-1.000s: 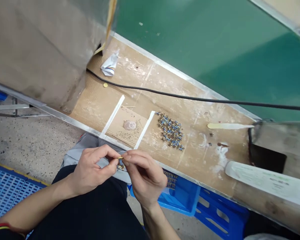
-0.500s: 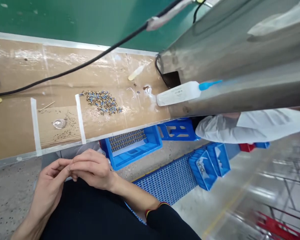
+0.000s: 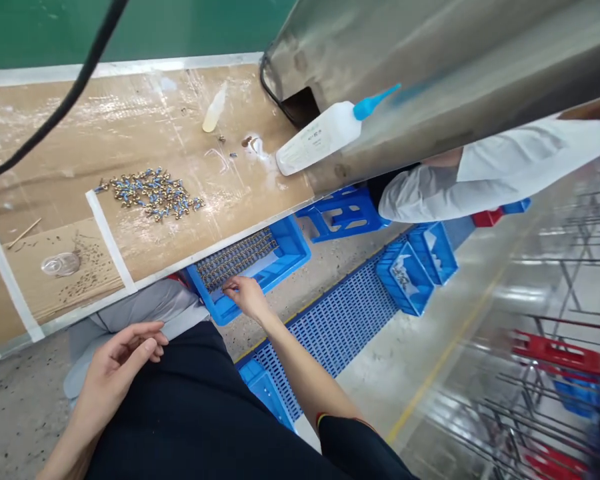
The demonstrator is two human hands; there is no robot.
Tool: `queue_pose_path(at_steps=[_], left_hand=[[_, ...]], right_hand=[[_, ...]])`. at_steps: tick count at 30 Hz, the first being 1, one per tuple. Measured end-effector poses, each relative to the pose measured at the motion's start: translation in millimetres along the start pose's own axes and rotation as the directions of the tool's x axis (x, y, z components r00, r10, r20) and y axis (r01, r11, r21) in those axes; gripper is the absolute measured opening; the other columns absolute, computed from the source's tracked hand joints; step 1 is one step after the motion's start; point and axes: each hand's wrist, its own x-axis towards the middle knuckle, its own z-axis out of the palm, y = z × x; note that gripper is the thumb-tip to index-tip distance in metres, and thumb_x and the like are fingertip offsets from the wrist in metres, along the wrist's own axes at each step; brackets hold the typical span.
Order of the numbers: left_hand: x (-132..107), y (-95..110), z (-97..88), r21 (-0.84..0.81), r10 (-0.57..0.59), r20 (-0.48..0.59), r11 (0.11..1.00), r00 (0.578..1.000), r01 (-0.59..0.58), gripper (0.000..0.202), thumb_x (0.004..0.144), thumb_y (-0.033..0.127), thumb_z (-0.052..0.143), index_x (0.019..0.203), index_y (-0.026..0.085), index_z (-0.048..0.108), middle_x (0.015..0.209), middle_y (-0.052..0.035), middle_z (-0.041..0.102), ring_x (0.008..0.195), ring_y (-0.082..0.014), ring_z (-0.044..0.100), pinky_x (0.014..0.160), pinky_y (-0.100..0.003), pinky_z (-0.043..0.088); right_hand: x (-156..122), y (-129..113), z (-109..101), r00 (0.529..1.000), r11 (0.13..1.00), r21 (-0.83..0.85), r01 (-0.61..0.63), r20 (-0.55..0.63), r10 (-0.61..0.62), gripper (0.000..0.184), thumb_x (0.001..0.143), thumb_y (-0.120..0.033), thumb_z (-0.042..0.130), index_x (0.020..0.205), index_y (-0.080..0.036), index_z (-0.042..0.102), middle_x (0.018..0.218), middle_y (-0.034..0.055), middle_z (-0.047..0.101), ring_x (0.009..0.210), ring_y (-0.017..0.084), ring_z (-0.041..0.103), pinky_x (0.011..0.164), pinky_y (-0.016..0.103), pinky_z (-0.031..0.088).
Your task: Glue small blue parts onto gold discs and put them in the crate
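Note:
My right hand (image 3: 246,296) reaches into the near side of a blue plastic bin (image 3: 294,255), thumb and fingers pinched together. Whatever sits between its fingertips is too small to make out. Beside those fingertips, rows of small brass-coloured parts (image 3: 237,257) stand packed in the bin. My left hand (image 3: 123,360) hovers over my lap, fingers loosely curled, with no object visible in it. On the brown-covered bench lies a loose pile of small brass and blue parts (image 3: 153,193).
A white bottle with a blue nozzle (image 3: 323,139) leans by a metal housing (image 3: 430,80). A clear round dish (image 3: 60,265) and a thin stick (image 3: 25,233) lie at left. A co-worker's white sleeve (image 3: 430,193) shows beyond a blue stool (image 3: 343,213). Blue crates (image 3: 405,277) stand on the floor.
My hands were together over my lap; they have parted. The right hand has moved away to the bin, while the left stays over my lap. The camera view has shifted.

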Motion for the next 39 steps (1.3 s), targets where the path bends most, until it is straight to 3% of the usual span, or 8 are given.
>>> queue_pose_path(at_steps=[3,8,20,30,33,36,39], left_hand=[[0.3,-1.4,-3.4,0.032,-0.015,-0.012,0.999,1.0,0.016,0.046,0.104,0.056,0.083,0.132,0.02,0.087,0.115,-0.0128,0.087,0.094,-0.0251,0.081,0.091,-0.035,0.071],[2.8,-1.8,-5.6,0.074,-0.034,-0.014,0.997,0.999,0.035,0.047,0.103,0.057,0.084,0.133,0.021,0.086,0.117,-0.013,0.087,0.097,-0.0256,0.081,0.093,-0.034,0.071],[0.9,3.8,-2.2,0.07,-0.05,-0.03,0.996,0.998,0.052,0.046,0.104,0.059,0.082,0.132,0.022,0.086,0.116,-0.0114,0.087,0.099,-0.0244,0.079,0.094,-0.032,0.069],[-0.8,3.4,-1.1,0.005,-0.044,-0.048,0.999,0.998,0.045,0.044,0.104,0.058,0.082,0.129,0.021,0.088,0.115,-0.0119,0.087,0.098,-0.0252,0.079,0.096,-0.036,0.067],[-2.0,2.0,0.0,-0.029,-0.033,-0.047,0.999,0.998,0.031,0.043,0.104,0.058,0.082,0.128,0.022,0.088,0.113,-0.0115,0.087,0.096,-0.0242,0.078,0.094,-0.035,0.067],[-3.4,-1.2,-1.1,-0.041,-0.025,-0.035,0.999,0.999,0.024,0.044,0.104,0.06,0.082,0.126,0.022,0.089,0.111,-0.0114,0.087,0.094,-0.0236,0.078,0.091,-0.034,0.067],[-3.8,-4.9,-3.4,-0.068,-0.021,-0.046,0.998,0.999,0.017,0.045,0.105,0.061,0.08,0.126,0.022,0.088,0.111,-0.0115,0.087,0.095,-0.024,0.078,0.091,-0.033,0.066]], right_hand=[[11.3,2.3,17.7,0.994,0.989,-0.125,-0.078,0.067,0.086,0.016,0.106,-0.021,0.074,0.119,-0.021,0.083,0.119,0.0083,0.087,0.118,0.024,0.081,0.106,0.036,0.061],[17.8,-4.5,32.0,0.98,0.956,-0.266,-0.126,0.119,0.162,0.037,0.112,-0.048,0.073,0.135,-0.019,0.076,0.134,0.0105,0.08,0.125,0.027,0.077,0.115,0.053,0.062],[29.3,-10.1,35.2,0.95,0.926,-0.367,-0.087,0.248,0.188,0.039,0.111,-0.049,0.075,0.137,-0.02,0.074,0.137,0.0101,0.078,0.122,0.026,0.077,0.11,0.051,0.066],[20.9,-15.7,28.2,0.956,0.941,-0.332,-0.061,0.251,0.151,0.033,0.111,-0.046,0.076,0.13,-0.019,0.076,0.131,0.0081,0.08,0.12,0.025,0.078,0.109,0.05,0.066],[13.3,-25.1,13.2,0.96,0.947,-0.318,-0.047,0.246,0.13,0.021,0.11,-0.034,0.074,0.122,-0.017,0.079,0.125,0.0104,0.083,0.118,0.027,0.079,0.105,0.046,0.064],[-4.7,-38.2,-24.6,0.947,0.963,-0.267,0.045,0.319,0.044,0.012,0.103,-0.018,0.072,0.102,-0.02,0.084,0.108,0.009,0.087,0.109,0.026,0.083,0.093,0.034,0.06],[-23.8,-60.5,-75.1,0.872,0.978,-0.021,0.207,0.457,-0.175,0.012,0.104,-0.028,0.075,0.095,-0.026,0.084,0.094,-0.001,0.087,0.094,0.019,0.083,0.085,0.027,0.06]])
